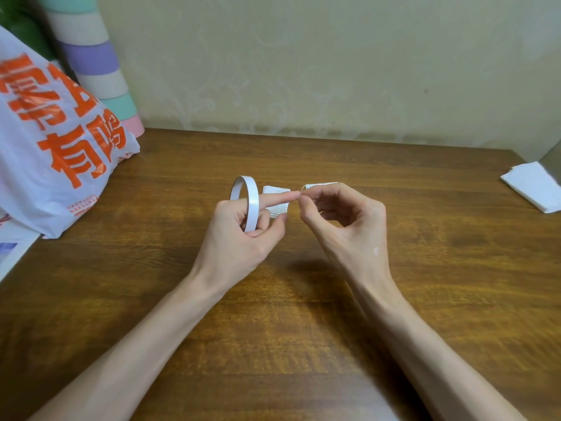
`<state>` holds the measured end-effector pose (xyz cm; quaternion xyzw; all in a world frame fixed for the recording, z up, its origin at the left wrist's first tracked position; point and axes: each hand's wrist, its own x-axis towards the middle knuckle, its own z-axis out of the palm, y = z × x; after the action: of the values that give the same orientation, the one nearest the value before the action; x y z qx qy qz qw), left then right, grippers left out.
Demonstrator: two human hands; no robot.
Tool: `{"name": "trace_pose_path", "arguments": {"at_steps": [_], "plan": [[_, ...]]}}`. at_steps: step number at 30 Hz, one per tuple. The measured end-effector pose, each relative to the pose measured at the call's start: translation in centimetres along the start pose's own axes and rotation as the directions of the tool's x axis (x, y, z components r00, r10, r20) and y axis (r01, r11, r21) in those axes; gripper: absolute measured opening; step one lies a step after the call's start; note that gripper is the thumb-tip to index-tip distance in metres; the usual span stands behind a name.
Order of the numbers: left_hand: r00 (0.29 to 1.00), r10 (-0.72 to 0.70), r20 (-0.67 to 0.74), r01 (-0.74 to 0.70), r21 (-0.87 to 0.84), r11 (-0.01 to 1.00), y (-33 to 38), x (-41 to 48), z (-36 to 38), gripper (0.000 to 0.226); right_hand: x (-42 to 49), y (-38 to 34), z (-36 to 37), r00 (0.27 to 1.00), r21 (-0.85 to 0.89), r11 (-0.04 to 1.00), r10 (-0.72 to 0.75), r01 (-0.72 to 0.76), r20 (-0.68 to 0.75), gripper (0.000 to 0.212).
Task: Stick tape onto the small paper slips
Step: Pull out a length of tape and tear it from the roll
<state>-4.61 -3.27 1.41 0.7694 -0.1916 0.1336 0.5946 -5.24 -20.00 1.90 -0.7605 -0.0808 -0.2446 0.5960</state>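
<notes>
A thin white tape roll (249, 198) stands on edge in my left hand (243, 232), whose fingers curl round it while the index finger points right. Behind that finger a small stack of paper slips (277, 208) lies on the wooden table (303, 314). My right hand (343, 220) pinches a short curled piece of tape (303, 188) between thumb and index finger, right at the tip of my left index finger. Another small paper slip (321, 185) shows just behind the right hand's fingers; I cannot tell whether the tape touches it.
A white plastic bag (54, 141) with orange print fills the left side. Behind it stands a tall roll with pastel stripes (97, 65). A pile of white paper sheets (534, 186) lies at the table's right edge. A pale wall (334, 56) closes the far side.
</notes>
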Motion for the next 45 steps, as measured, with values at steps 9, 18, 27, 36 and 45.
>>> {"name": "trace_pose_path", "arguments": {"at_steps": [9,18,27,36,45], "plan": [[1.000,0.019,-0.006,-0.019,0.042,0.999,-0.3,-0.2,0.1,0.033,0.0,0.0,-0.1,1.000,-0.015,1.000,0.014,-0.015,-0.020,0.010],[1.000,0.014,-0.008,-0.013,0.078,0.997,-0.3,-0.3,0.1,0.033,0.0,0.1,0.0,0.999,-0.023,1.000,0.017,-0.018,-0.028,0.009],[1.000,-0.019,0.025,0.021,-0.071,0.997,0.1,0.1,-0.1,0.030,0.0,0.0,-0.1,0.997,0.071,0.995,0.073,-0.073,0.008,0.010],[0.990,-0.143,-0.009,0.138,-0.209,0.968,0.3,0.3,-0.2,0.020,0.2,-0.2,-0.2,0.995,0.092,0.992,0.087,-0.090,0.041,0.016],[0.973,-0.227,-0.033,0.218,-0.168,0.961,-0.1,0.3,-0.1,0.021,1.0,1.4,-0.8,0.992,-0.096,0.992,0.095,-0.087,0.084,0.010]]}}
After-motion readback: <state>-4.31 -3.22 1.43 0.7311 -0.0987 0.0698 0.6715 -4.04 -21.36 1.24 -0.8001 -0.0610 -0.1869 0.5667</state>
